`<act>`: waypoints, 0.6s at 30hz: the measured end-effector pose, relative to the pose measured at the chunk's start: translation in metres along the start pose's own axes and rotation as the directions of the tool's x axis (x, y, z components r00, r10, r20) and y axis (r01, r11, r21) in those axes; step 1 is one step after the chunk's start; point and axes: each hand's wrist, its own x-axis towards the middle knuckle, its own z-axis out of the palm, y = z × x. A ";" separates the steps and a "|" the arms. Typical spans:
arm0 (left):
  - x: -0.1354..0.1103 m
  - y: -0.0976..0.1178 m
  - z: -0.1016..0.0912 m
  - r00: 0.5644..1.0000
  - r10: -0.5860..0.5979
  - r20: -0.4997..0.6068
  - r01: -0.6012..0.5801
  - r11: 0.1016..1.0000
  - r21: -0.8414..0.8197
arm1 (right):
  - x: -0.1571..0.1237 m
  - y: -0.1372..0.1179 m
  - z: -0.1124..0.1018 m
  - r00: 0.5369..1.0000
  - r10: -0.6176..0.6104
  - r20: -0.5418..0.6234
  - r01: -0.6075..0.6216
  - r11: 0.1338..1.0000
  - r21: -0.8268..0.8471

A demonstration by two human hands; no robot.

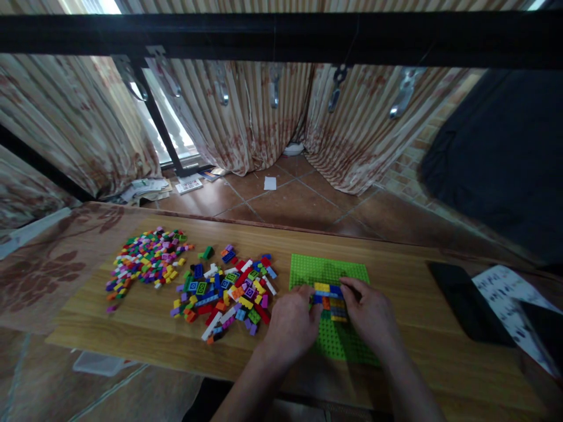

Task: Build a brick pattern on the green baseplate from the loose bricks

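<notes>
A small build of toy building bricks [329, 300] in yellow, blue, orange and grey sits over the green studded baseplate [328, 266]. My left hand [295, 319] grips its left side, fingers bent and closed against the bricks. On the opposite side, my right hand [367, 308] holds the upper right edge between thumb and fingers. Both sets of fingertips touch the build and partly cover it. Whether the build is fixed to the baseplate cannot be made out.
Left of the baseplate lies a loose heap of larger mixed bricks [229, 290]. Farther left is a pile of smaller bricks [147, 258]. A black flat object [468, 302] and a paper with handwriting [505, 299] lie at the right. A dark rail [281, 38] with metal hooks spans the top.
</notes>
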 end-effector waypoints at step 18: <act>0.000 -0.001 -0.001 1.000 -0.008 0.008 0.008 1.000 0.024 | 0.000 -0.006 0.001 0.997 -0.058 0.045 0.058 0.998 -0.003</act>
